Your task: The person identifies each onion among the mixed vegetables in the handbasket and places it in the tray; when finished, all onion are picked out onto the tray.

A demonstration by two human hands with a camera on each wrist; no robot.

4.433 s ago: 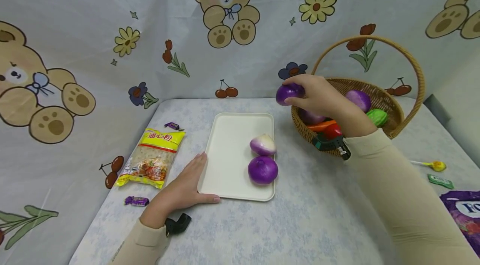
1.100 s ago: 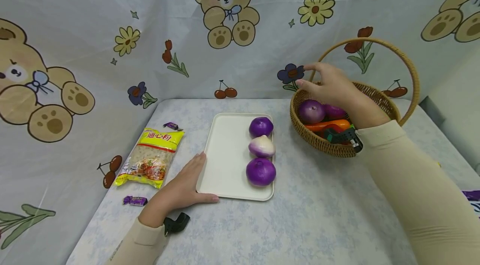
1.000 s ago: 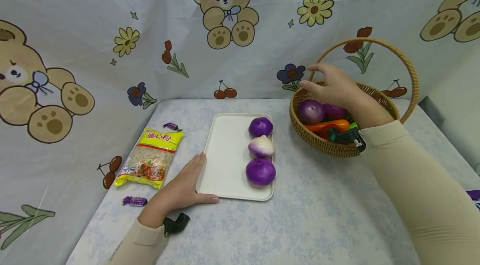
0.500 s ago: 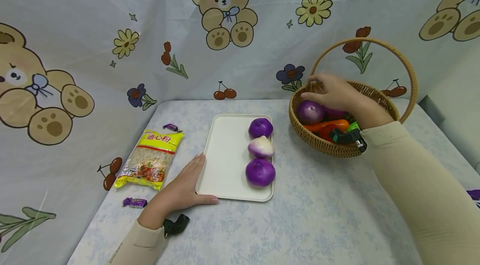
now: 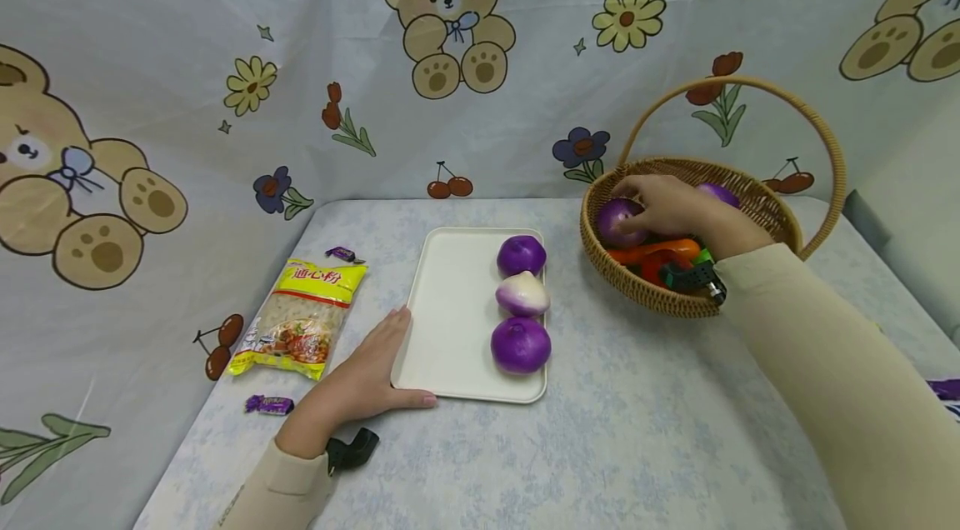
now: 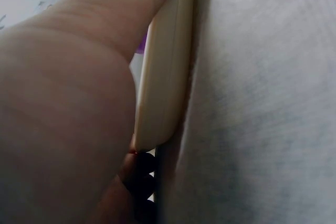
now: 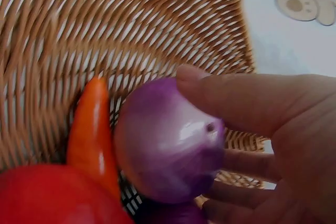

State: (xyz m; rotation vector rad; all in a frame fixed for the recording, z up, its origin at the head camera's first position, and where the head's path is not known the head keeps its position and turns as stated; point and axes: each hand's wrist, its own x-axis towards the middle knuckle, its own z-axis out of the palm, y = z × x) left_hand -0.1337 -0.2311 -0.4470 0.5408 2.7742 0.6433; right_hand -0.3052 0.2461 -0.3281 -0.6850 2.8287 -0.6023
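My right hand [image 5: 660, 205] is inside the wicker basket [image 5: 637, 297], its fingers and thumb around a purple onion [image 5: 617, 220]. In the right wrist view the thumb presses that onion [image 7: 168, 140] from one side, with fingers curled behind it. An orange carrot-shaped vegetable [image 7: 92, 135] and a round red vegetable [image 7: 52, 198] lie beside it. On the white tray [image 5: 446, 305], a purple onion [image 5: 522, 255], a white-and-purple onion [image 5: 522, 294] and a larger purple onion [image 5: 521, 345] form a row along the right edge. My left hand [image 5: 360, 376] rests with extended fingers against the tray's near-left corner.
A yellow macaroni bag [image 5: 303, 317] lies left of the tray, with purple wrapped candies [image 5: 270, 405] near it. The basket's tall handle [image 5: 832, 147] arches over its contents. A patterned cloth [image 5: 465, 138] hangs behind the table.
A purple onion from the right hand now lies at the tray's far end. The right hand has returned to the basket and lowered onto another onion. The left hand stays at the tray corner.
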